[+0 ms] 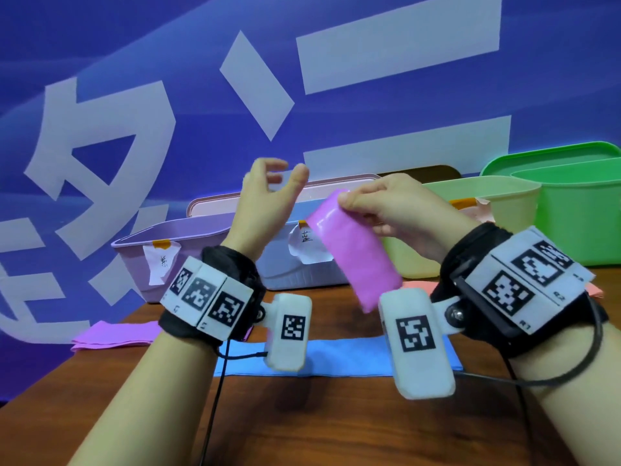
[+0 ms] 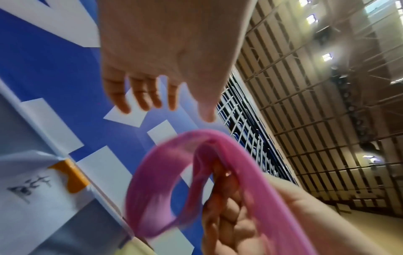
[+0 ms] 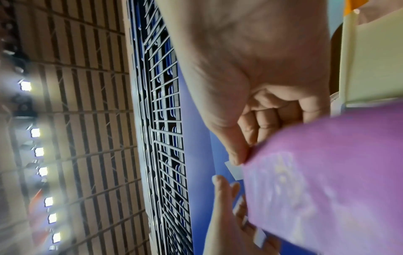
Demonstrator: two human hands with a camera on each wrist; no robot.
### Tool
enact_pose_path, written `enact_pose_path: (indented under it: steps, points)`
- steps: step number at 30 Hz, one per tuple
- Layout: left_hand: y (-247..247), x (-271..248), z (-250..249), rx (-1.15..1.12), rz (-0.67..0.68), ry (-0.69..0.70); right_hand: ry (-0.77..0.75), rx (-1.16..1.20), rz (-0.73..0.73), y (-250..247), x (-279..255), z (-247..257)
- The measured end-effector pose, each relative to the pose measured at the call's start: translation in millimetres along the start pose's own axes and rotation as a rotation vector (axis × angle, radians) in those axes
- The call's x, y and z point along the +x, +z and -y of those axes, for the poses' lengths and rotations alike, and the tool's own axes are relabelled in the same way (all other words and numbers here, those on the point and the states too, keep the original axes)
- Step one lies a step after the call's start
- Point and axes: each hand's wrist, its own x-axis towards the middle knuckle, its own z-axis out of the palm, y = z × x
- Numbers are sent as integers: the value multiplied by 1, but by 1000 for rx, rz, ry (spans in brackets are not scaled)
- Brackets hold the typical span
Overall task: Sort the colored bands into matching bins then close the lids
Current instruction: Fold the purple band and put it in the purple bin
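Sorting is barely under way as I watch remotely: my right hand (image 1: 396, 210) pinches the top edge of a pink band (image 1: 353, 253) between thumb and curled fingers, so it hangs in the air between both wrists, in front of the bins. My left hand (image 1: 268, 196) is raised just beside it, fingers spread and loosely bent, holding nothing. Below my wrists a blue band (image 1: 339, 359) lies flat on the wooden table (image 1: 336, 425), and a purple band (image 1: 114, 334) lies off to the left of my left wrist. Beyond my hands, the lilac bin (image 1: 188, 260), the pale yellow-green bin (image 1: 497, 210) and the bright green bin (image 1: 578, 223) all stand open; whether any hold bands, I cannot tell. By my reckoning, most bands and every lid remain.
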Motion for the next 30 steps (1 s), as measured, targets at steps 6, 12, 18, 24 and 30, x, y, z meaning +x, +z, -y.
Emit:
enact_pose_path:
  steps: [6, 12, 18, 24, 30]
  points:
    - [3, -14, -21, 0, 350, 200, 39, 189, -55, -4, 2, 0]
    - [11, -13, -14, 37, 283, 213, 18, 189, -89, -2, 2, -1]
    - [9, -11, -12, 58, 233, 178, -94, 5, -147, 1, 4, 0]
    - [3, -11, -13, -42, 391, 65, -128, -48, -101, -2, 3, -3]
    - [-4, -5, -9, -120, 234, -23, -99, -109, -183, 2, 7, -6]
